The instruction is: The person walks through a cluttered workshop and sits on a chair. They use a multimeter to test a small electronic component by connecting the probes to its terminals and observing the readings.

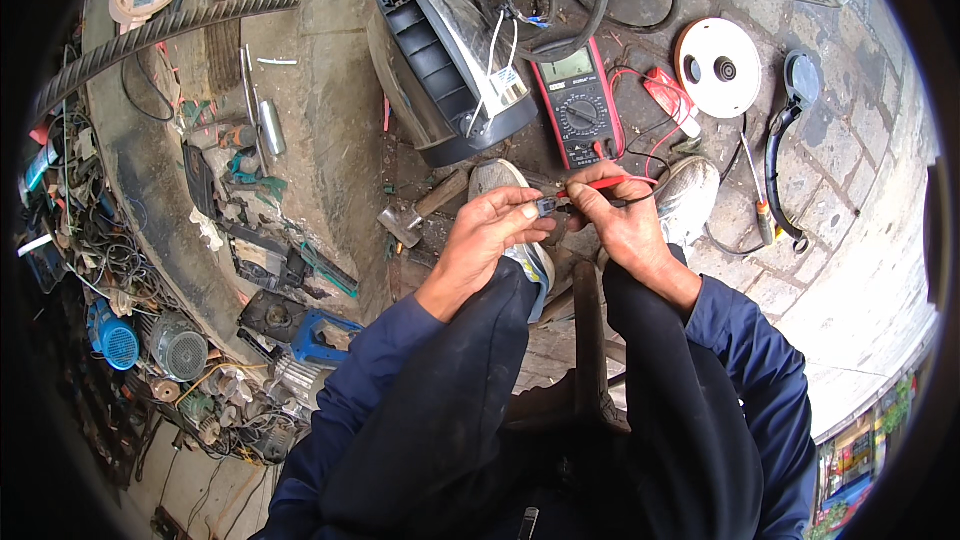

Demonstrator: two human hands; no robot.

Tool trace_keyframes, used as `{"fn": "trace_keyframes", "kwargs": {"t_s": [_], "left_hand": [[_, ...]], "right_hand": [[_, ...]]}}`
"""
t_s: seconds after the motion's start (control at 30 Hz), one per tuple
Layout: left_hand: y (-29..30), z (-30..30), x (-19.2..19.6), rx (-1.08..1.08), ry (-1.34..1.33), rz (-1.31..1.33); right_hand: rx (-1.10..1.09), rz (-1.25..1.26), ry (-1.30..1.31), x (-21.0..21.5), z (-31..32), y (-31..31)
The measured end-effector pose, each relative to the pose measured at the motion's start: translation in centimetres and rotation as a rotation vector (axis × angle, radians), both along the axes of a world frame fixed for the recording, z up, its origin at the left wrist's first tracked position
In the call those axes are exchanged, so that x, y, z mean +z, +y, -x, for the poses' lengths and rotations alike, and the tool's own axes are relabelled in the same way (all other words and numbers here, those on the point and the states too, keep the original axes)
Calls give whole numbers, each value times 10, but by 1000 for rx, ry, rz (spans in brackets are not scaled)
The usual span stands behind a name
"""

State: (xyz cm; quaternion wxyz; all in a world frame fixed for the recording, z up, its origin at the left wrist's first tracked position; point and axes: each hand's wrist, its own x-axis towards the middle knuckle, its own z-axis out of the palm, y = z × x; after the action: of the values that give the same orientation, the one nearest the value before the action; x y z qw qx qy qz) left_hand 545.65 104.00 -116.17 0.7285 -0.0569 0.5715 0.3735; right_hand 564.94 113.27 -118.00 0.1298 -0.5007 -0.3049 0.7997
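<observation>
Between the fingertips of my left hand (485,245) is a small dark block-shaped part (546,207), its exact kind too small to tell. My right hand (628,225) grips the red test probe (604,183) and the black test probe (640,201), their tips brought up to the small part. Whether the tips touch it is hard to see. Just beyond my hands, a red-edged multimeter (578,105) lies face up, its leads looping to the right. A red-and-white object (672,100) rests beside those leads.
A clear appliance body with a black handle (450,70) lies left of the multimeter. A hammer (425,208) sits by my left shoe. Rightward are a white round base (718,68), a black curved handle (785,130) and a screwdriver (762,200). Scrap motors (180,347) fill the left.
</observation>
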Motion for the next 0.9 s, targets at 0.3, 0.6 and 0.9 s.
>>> {"fn": "trace_keyframes", "kwargs": {"t_s": [0.3,0.6,0.9], "left_hand": [[-3,4,-1,-22,-3,25],[-2,3,1,-1,-9,30],[-2,4,0,2,-30,29]], "right_hand": [[0,-20,7,-2,0,-1],[-5,-20,6,-2,-1,-1],[2,-27,12,-2,-1,0]]}}
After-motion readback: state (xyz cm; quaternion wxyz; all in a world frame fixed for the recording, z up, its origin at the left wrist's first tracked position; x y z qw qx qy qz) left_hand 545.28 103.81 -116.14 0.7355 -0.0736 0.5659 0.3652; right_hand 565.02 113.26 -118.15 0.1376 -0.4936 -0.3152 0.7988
